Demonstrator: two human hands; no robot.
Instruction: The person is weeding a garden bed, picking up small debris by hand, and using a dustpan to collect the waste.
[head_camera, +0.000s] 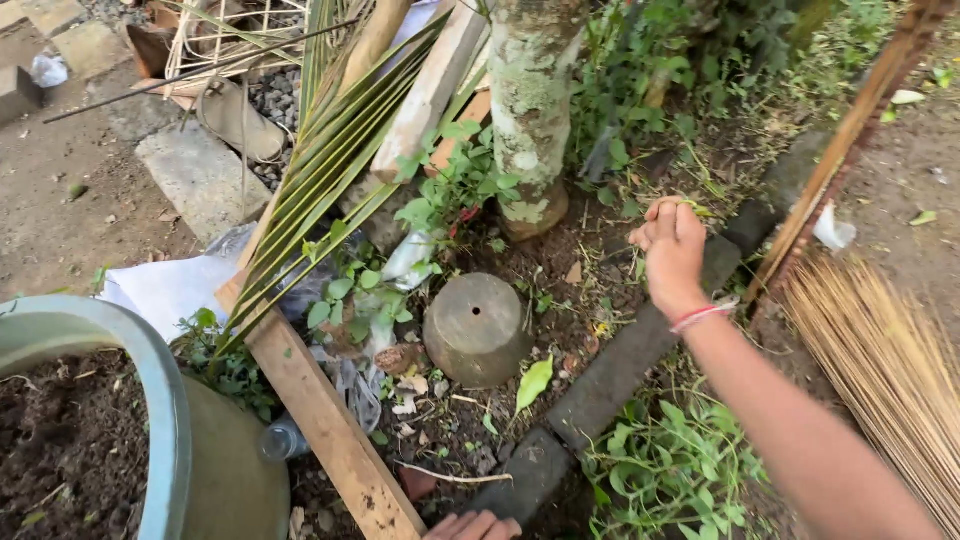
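My right hand (673, 250) is closed around thin weed stems (692, 208) near the tree trunk (530, 100); they may snap if I jerk. Of my left hand (473, 526), only fingertips show by the stone edging (610, 375); grip unclear.

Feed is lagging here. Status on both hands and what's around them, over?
Right hand closed in a fist above the dark stone edging. Left hand barely in view, state unclear. Upturned pot and broom nearby.

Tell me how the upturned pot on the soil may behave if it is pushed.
The pot rests mouth-down with its flat base up, so it would probably slide, not roll. It looks like thick, earth-stained clay, so likely heavy for its size and brittle. Loose leaves around it may drag.
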